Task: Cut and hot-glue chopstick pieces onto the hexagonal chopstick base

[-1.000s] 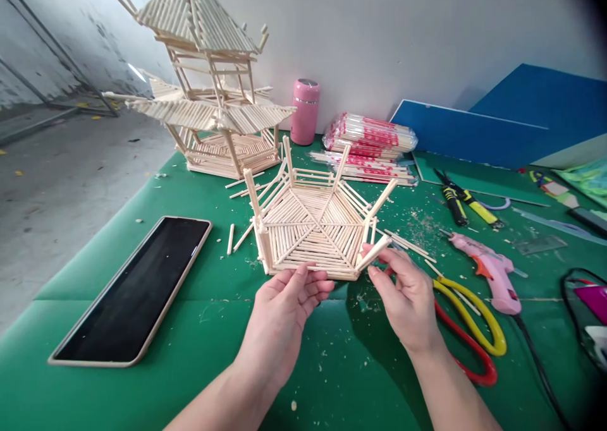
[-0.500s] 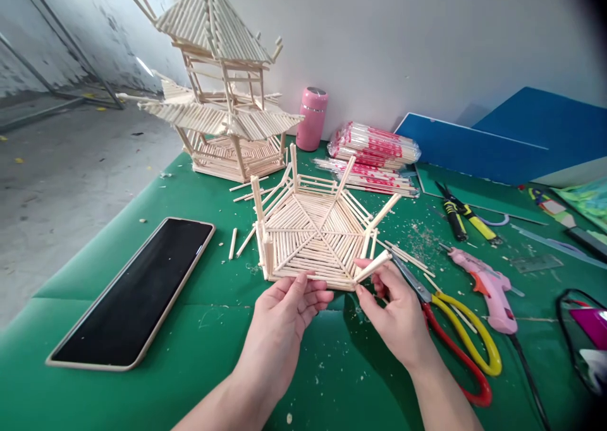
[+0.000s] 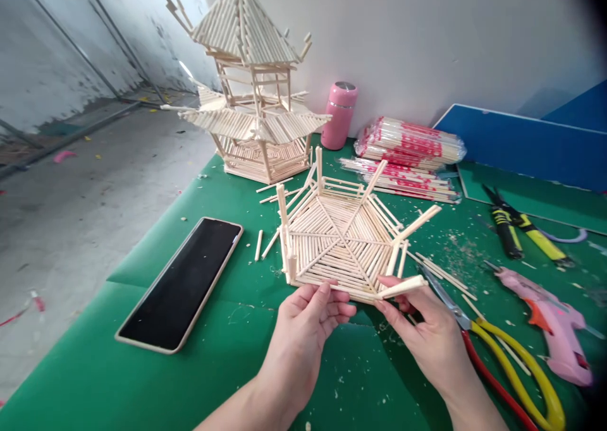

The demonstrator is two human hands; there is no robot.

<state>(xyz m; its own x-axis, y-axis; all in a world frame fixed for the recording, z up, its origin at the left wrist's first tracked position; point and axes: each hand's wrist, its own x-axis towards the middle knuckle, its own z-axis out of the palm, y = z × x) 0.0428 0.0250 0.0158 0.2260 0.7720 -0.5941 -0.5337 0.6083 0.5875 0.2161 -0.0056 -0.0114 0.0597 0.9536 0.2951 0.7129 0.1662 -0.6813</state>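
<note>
**Two hands work on a floor made of sticks**

A six-sided stick floor (image 3: 341, 238) lies in the middle of the green table (image 3: 142, 380). Thin posts stand up at its corners.

The left hand (image 3: 308, 320) is at 6 o'clock from the floor. It pinches the near edge, with the thumb on top and the fingers curled below.

The right hand (image 3: 427, 330) is at 5 o'clock. It is closed on a short stick (image 3: 403, 287), held between the thumb and the fingers. The stick lies almost flat. Its left end touches the near right corner of the floor.

A tall stick tower (image 3: 251, 96) stands at 11 o'clock. A pink bottle (image 3: 340, 115) stands at 12 o'clock by the wall. Packs of chopsticks (image 3: 410, 143) lie at 1 o'clock. A dark phone (image 3: 183, 285) lies flat at 8 o'clock. Scissors (image 3: 516, 368) with yellow and red handles lie at 4 o'clock, just beside the right hand. A pink glue gun (image 3: 550, 323) lies past them. Loose sticks and crumbs lie around the floor.
</note>
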